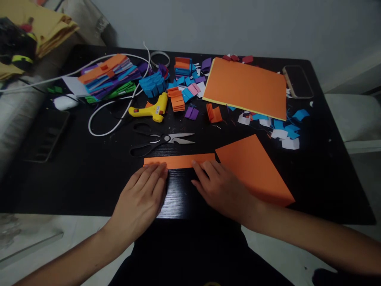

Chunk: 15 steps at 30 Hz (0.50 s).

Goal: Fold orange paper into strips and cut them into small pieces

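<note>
A narrow orange paper strip (180,161) lies flat on the black table near its front edge. My left hand (145,190) rests over the strip's left end, fingers stretched out and pressing down. At the right end, my right hand (218,184) touches the strip with its fingertips, the fingers apart. Beneath my right wrist and beside that hand is a larger orange paper sheet (256,167). Just beyond the strip, scissors (163,140) with black handles lie with their blades parted, pointing right.
A yellow glue gun (150,109) lies past the scissors. Bundles of folded coloured paper (111,77) and a white cable (92,123) are at the back left. An orange paper stack (247,87), a phone (298,82) and paper scraps (285,133) occupy the right side.
</note>
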Available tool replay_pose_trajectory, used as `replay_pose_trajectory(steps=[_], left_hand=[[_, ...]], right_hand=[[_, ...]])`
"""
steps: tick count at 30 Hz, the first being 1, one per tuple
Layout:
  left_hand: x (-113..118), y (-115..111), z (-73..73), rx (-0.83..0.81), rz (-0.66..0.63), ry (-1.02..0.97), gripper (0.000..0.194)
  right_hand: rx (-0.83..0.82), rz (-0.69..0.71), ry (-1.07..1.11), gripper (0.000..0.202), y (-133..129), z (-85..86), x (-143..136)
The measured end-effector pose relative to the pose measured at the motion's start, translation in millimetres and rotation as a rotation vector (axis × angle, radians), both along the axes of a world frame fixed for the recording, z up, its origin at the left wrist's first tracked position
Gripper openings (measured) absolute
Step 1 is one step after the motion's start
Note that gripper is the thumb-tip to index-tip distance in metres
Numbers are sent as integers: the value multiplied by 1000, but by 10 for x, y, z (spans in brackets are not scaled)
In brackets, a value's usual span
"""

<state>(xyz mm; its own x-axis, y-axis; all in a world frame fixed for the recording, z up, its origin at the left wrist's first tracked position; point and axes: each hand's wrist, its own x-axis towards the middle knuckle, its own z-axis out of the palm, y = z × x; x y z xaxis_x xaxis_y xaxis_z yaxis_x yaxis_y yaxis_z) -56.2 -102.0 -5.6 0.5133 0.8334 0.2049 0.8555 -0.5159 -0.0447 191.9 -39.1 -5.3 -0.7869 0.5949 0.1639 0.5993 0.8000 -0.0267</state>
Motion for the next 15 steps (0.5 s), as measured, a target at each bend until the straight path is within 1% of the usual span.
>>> replay_pose_trajectory(steps=[2, 5, 9, 10, 13, 15], left_hand=[[-4, -13, -19, 8, 17, -26, 33], [2, -28, -48, -15, 27, -50, 35], [8, -34, -74, -59, 19, -85, 39], [9, -30, -75, -61, 19, -92, 39], [13, -10, -58, -25, 9, -86, 35], [17, 9, -31, 17, 0, -59, 31]], right_hand=[[-1, -8, -4, 43, -2, 13, -9], [-17, -23, -31, 42, -9, 47, -51], [-25, -11, -78, 50, -21, 62, -173], [-19, 18, -71, 49, -22, 52, -208], [28, 168, -34, 43, -18, 0, -287], [58, 218, -30, 43, -19, -34, -301]])
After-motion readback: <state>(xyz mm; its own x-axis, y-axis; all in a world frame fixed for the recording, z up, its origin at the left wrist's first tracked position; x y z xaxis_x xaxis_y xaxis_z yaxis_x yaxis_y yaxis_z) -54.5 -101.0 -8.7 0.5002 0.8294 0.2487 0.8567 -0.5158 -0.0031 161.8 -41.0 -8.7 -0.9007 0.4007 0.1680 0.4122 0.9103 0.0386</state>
